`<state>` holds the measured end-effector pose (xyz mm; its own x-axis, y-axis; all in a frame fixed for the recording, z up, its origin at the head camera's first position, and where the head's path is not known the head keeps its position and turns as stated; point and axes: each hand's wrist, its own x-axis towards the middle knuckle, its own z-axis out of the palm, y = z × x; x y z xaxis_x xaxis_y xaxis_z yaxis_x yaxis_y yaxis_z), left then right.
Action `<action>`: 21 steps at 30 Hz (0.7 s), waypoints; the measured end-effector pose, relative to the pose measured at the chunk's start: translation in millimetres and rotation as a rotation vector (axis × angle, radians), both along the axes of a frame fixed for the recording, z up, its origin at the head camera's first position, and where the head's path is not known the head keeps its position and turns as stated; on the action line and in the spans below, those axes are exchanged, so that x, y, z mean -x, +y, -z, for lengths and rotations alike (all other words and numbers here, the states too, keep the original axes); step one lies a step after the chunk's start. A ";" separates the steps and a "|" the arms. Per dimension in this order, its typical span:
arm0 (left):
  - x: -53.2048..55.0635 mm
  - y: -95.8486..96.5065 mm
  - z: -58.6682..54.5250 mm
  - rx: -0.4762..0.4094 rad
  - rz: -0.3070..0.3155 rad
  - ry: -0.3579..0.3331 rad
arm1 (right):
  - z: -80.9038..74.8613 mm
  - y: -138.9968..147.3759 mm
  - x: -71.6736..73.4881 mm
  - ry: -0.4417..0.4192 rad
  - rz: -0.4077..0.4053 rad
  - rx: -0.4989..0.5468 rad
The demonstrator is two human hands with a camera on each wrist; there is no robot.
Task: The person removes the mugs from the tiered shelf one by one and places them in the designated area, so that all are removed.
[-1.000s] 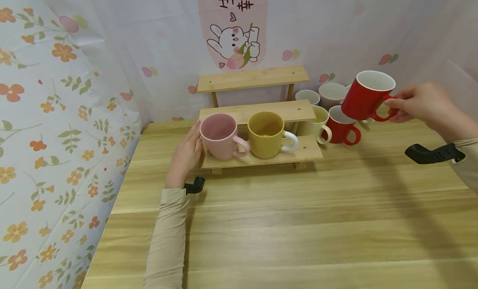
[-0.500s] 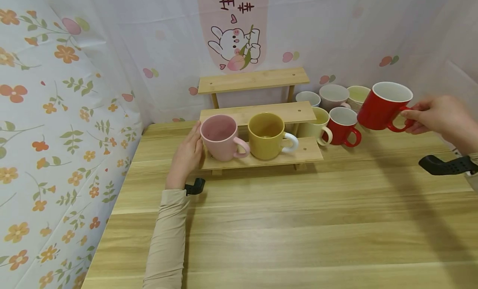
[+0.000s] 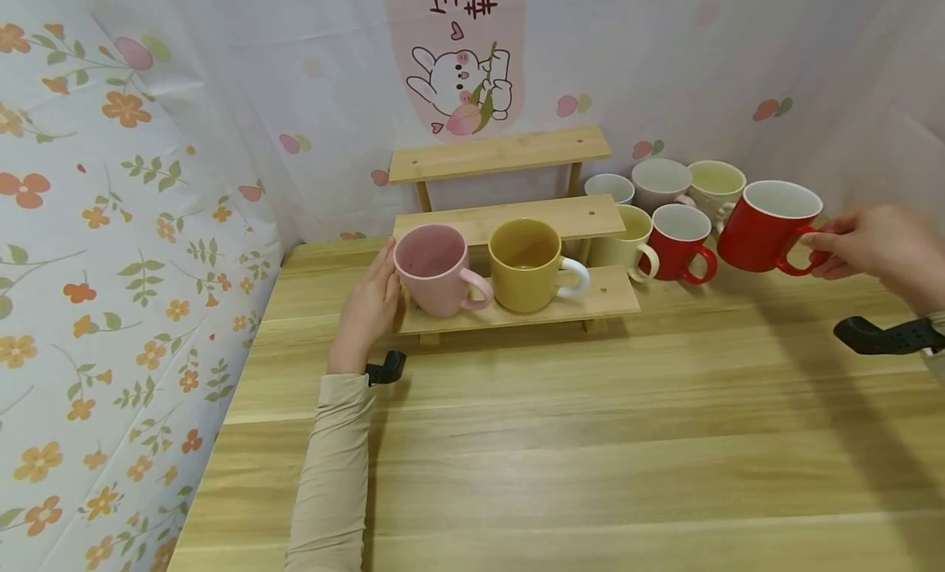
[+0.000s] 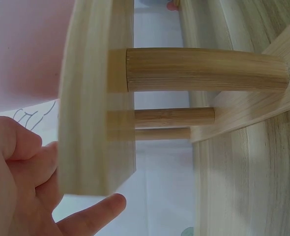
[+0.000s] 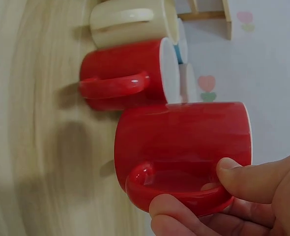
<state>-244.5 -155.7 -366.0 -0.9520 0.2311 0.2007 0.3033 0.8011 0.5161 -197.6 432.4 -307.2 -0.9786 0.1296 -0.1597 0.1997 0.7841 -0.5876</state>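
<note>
My right hand [image 3: 882, 248] pinches the handle of a red mug [image 3: 764, 227], thumb on top, fingers underneath. The mug is upright with a white inside. In the right wrist view it overlaps a second red mug [image 5: 130, 73]; I cannot tell if its base touches the table. My left hand [image 3: 372, 297] rests at the left end of the wooden tiered shelf [image 3: 613, 293], close beside a pink mug [image 3: 435, 268] on the lowest board. A mustard mug [image 3: 526, 264] with a white handle stands to its right. In the left wrist view, the fingers [image 4: 93, 214] lie around the board's end.
Right of the shelf several mugs stand close together: a cream one [image 3: 623, 248], a pale pink one [image 3: 660, 184], a pale yellow one [image 3: 716, 186] and a whitish one [image 3: 609, 188]. The wooden table [image 3: 517, 441] spreads out in front; a printed curtain [image 3: 295, 88] hangs behind.
My right hand has carried the red mug rightward and down, from above the mug cluster to its right side, uncovering the pale yellow mug. The left hand stays at the shelf's end.
</note>
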 end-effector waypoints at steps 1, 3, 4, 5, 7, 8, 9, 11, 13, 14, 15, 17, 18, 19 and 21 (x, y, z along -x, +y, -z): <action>0.0 0.1 -0.2 0.000 -0.001 0.000 | 2.2 0.7 0.2 -0.011 -0.006 0.006; 0.0 0.2 0.0 0.001 0.000 0.003 | 7.6 1.4 1.3 -0.031 -0.018 0.014; 0.0 0.3 0.1 0.000 0.000 0.005 | 10.1 1.6 1.6 -0.043 -0.028 0.021; -0.1 0.5 0.2 0.001 -0.001 0.007 | 12.8 1.7 2.1 -0.055 -0.035 0.027; -0.3 0.2 0.1 0.002 -0.006 0.009 | 17.2 1.2 3.8 -0.072 -0.049 0.036; -0.2 -0.1 0.0 0.005 -0.009 0.010 | 18.8 0.9 5.0 -0.076 -0.059 0.037; -0.3 -0.3 -0.2 0.007 -0.010 0.011 | 20.0 0.5 5.8 -0.081 -0.066 0.039; -0.5 -1.0 -0.2 0.007 -0.012 0.009 | 23.2 -1.0 7.4 -0.082 -0.072 0.034; -0.6 -1.9 0.3 0.009 -0.011 0.006 | 26.4 -2.6 8.8 -0.083 -0.079 0.040; -0.7 -2.3 0.5 0.010 -0.010 0.006 | 28.2 -3.6 9.5 -0.084 -0.081 0.045; -0.9 -2.5 0.7 0.009 -0.010 0.003 | 29.9 -4.8 9.7 -0.085 -0.084 0.048; -0.9 -2.8 1.0 0.011 -0.012 -0.001 | 33.5 -6.6 10.1 -0.084 -0.089 0.058; -0.8 -2.8 0.9 0.013 -0.012 -0.003 | 35.1 -7.0 10.0 -0.085 -0.093 0.067; -0.7 -2.8 1.1 0.014 -0.010 -0.001 | 36.7 -7.6 9.7 -0.081 -0.092 0.070; -0.1 -2.4 0.9 0.013 -0.006 0.003 | 39.5 -8.6 9.1 -0.070 -0.092 0.066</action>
<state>-244.4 -158.2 -366.9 -0.9529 0.2277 0.2003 0.2996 0.8094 0.5050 -206.7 423.8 -346.7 -0.9720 0.0268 -0.2334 0.1712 0.7610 -0.6257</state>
